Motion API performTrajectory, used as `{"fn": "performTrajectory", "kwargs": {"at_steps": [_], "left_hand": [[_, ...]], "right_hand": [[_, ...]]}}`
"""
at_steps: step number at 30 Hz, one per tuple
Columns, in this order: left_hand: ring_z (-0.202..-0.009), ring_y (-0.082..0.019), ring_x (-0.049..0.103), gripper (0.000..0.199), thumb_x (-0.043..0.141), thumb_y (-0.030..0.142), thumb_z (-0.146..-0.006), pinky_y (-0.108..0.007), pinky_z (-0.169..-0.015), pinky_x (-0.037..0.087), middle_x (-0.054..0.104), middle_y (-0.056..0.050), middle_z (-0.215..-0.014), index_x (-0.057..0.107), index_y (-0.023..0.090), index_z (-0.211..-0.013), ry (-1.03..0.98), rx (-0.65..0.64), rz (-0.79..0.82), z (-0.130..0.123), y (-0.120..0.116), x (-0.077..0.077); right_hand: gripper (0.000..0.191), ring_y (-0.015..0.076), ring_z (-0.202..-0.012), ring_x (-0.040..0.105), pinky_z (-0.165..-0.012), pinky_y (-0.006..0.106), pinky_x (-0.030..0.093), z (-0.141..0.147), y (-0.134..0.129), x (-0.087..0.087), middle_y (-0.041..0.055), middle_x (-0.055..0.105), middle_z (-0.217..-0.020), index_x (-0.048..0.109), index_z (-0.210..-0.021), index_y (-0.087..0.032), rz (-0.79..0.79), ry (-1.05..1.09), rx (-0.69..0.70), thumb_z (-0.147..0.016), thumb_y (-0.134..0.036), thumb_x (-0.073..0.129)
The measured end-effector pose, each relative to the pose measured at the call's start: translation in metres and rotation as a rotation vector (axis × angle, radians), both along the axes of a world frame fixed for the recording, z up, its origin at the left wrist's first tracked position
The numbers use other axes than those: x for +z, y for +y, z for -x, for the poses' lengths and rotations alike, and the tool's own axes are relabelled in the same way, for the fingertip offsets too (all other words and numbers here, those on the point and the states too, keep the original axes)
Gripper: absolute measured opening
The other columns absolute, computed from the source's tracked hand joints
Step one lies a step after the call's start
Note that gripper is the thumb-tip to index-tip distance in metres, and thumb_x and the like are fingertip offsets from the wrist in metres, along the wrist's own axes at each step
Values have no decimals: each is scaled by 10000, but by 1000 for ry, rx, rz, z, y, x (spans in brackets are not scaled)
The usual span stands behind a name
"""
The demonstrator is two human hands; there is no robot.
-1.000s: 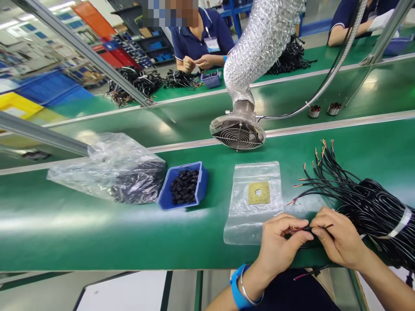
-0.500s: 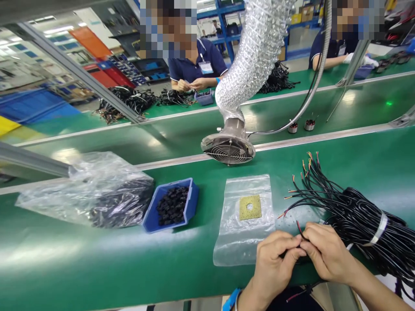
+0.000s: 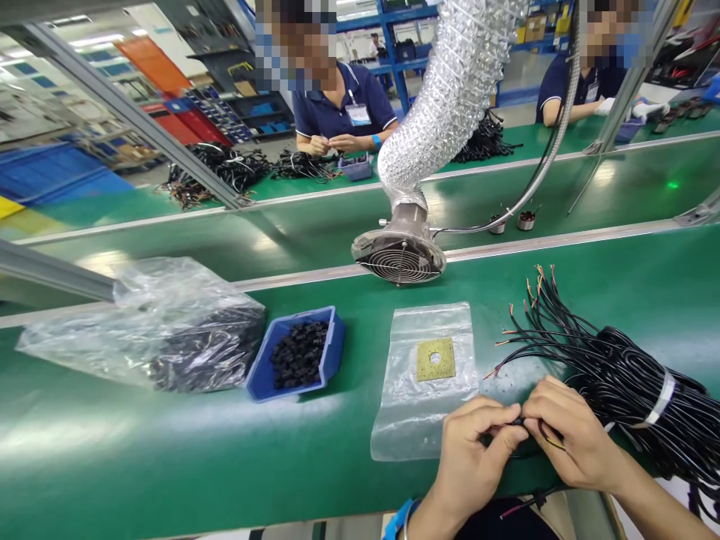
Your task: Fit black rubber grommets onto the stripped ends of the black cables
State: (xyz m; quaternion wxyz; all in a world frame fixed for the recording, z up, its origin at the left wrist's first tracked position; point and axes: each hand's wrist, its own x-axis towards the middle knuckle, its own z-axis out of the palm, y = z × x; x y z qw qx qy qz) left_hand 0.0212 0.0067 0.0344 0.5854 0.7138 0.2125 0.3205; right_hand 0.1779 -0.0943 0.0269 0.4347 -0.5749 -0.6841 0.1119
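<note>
At the lower right, my left hand (image 3: 475, 450) and my right hand (image 3: 571, 435) meet fingertip to fingertip. The left fingers pinch a small black piece, mostly hidden. A black cable with thin coloured wires (image 3: 551, 436) is held in the right fingers, the wires curving over them. Right of my hands lies a bundle of black cables (image 3: 635, 375) with a white band and stripped coloured ends. Behind my left hand, a yellow square pad with a round hole (image 3: 444, 369) rests on a clear plastic bag (image 3: 408, 420).
A blue bin (image 3: 333, 352) of small black parts stands left of centre, beside a large plastic bag (image 3: 185, 330) of dark parts. An extractor hood (image 3: 400, 259) hangs over the bench's back edge. Two people sit across, and two small motors (image 3: 526, 220) stand beyond the rail.
The coloured wire ends, which pointed up between my hands, now bend across my right fingers. My fingertips have shifted slightly. The view has moved a little.
</note>
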Motion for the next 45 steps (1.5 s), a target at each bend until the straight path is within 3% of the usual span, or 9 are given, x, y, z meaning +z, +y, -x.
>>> {"fn": "performTrajectory", "kwargs": {"at_steps": [8,16,23,26,30,35,39,45], "left_hand": [[-661,-127,645,87,773,193,-806,-194,-627,509,725,-56,-742,785,157,-884,16,-17,-60,-4,-3,-1],[-610,-135,599,143,784,272,-792,-229,-572,476,698,-62,-728,791,154,-873,111,26,199,-2,0,-3],[-649,-136,600,140,802,250,-774,-233,-607,480,710,-63,-735,800,163,-884,67,-13,121,-9,-3,1],[-700,-138,628,265,824,242,-738,-241,-658,519,714,-53,-811,780,182,-993,108,-32,240,-4,-4,2],[-770,-135,679,484,800,197,-733,-232,-713,552,724,-69,-924,649,147,-1191,103,-32,525,5,-2,-1],[-696,-124,697,397,807,257,-743,-232,-700,584,726,-56,-851,585,119,-1042,18,3,770,4,1,1],[-714,-147,717,482,830,354,-735,-241,-691,596,733,-61,-851,548,124,-1052,-9,6,858,1,6,7],[-722,-145,719,523,823,415,-745,-241,-708,596,737,-61,-843,527,125,-1065,1,-3,866,3,8,8]], "right_hand": [[121,131,-680,405,-641,295,308,2,0,-6,10,480,-727,483,-869,-167,-35,-36,-18,-912,-64,438],[164,128,-754,488,-696,291,379,-3,3,5,22,574,-812,561,-982,-169,16,10,-51,-913,-39,489],[130,114,-704,470,-660,269,400,-6,-1,5,9,543,-748,540,-900,-169,5,43,-32,-897,-42,513],[122,119,-704,484,-659,267,413,-6,-1,7,9,552,-749,548,-910,-176,20,17,-53,-910,-63,504],[106,121,-694,484,-652,262,413,-6,1,10,4,549,-743,539,-904,-184,50,-45,-65,-928,-96,486],[82,121,-662,480,-618,260,399,-7,3,14,4,539,-722,543,-905,-186,93,-104,-61,-919,-124,492],[78,99,-631,472,-610,243,404,-7,3,16,-9,528,-699,552,-913,-178,69,-110,-67,-898,-105,529],[77,96,-617,482,-607,249,421,-8,4,13,-16,550,-685,576,-936,-182,34,-163,-65,-910,-119,540]]}}
